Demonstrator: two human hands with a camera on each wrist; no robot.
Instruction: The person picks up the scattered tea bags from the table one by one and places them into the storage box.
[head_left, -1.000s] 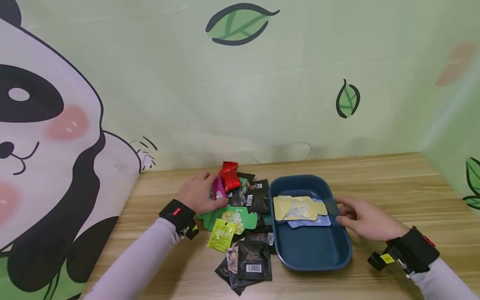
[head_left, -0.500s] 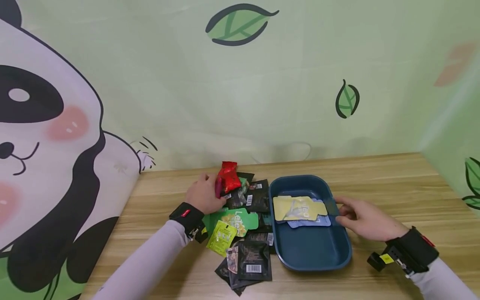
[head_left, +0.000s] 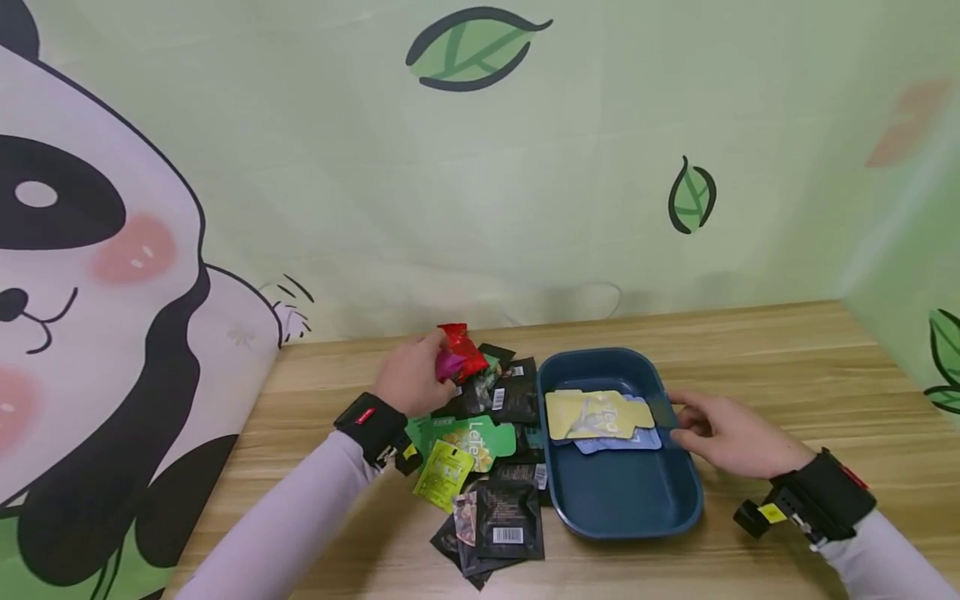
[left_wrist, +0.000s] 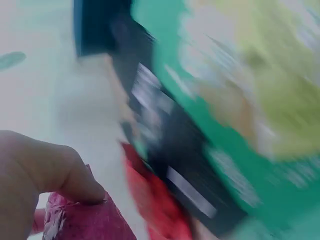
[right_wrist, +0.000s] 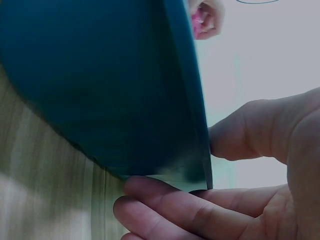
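My left hand [head_left: 408,375] pinches a small magenta foil packet [head_left: 449,367] over the far left part of a packet pile. Thumb and fingertip grip that magenta packet [left_wrist: 85,222] in the left wrist view. Right beside it, overlapping in the head view, lies a red shiny packet [head_left: 468,354]. My right hand [head_left: 731,433] holds the right side of a dark blue tray [head_left: 626,500]. In the right wrist view the thumb is at the rim and the fingers are against the outer wall [right_wrist: 115,100]. Inside the tray, a yellow pouch [head_left: 588,414] lies over a pale blue pouch [head_left: 637,440].
Left of the tray, several black sachets [head_left: 510,521] are spread in overlapping layers. A green pouch [head_left: 476,442] and a yellow-green sachet [head_left: 444,473] lie among them. The wooden tabletop [head_left: 810,367] ends at a printed cloth backdrop [head_left: 525,208].
My left hand has moved a little right and away from me, carrying the magenta packet from the pile's left edge to the red packet. My right hand and the tray have stayed put.
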